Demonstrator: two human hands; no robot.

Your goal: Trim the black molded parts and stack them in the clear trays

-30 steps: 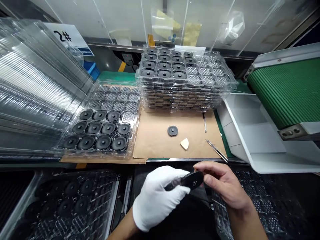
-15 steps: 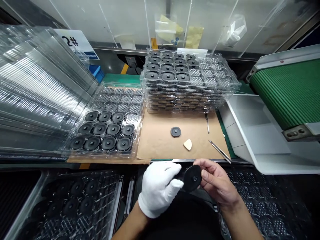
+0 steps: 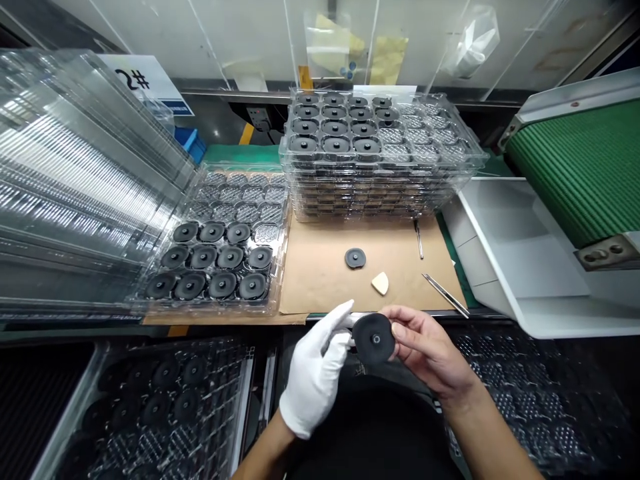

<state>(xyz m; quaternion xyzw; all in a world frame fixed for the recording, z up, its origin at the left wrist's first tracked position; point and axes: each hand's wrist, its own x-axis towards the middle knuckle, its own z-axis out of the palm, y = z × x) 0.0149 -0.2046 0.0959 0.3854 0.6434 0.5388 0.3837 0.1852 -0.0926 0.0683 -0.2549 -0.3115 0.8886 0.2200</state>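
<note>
My white-gloved left hand (image 3: 315,373) and bare right hand (image 3: 430,350) both grip the edge of a black round speaker-like disc (image 3: 373,340), held face-up toward me just off the front edge of the work surface. Its centre shows a small hub. Another black disc (image 3: 355,258) lies on the brown kraft paper (image 3: 320,293) ahead of my hands. Beside it sits a cream wedge of sponge (image 3: 381,283). Two pairs of metal tweezers (image 3: 445,295) (image 3: 419,239) lie to the right on the paper.
A clear tray (image 3: 273,293) of black discs sits left of the paper, and a tall tray stack (image 3: 370,193) stands behind it. Clear lids (image 3: 85,180) pile up far left. A green conveyor belt (image 3: 585,167) and white chute (image 3: 520,267) are right. Dark trays lie below.
The held disc has turned from nearly edge-on to face-on toward me. My hands have shifted with it, and my left hand's fingers now sit behind its rim.
</note>
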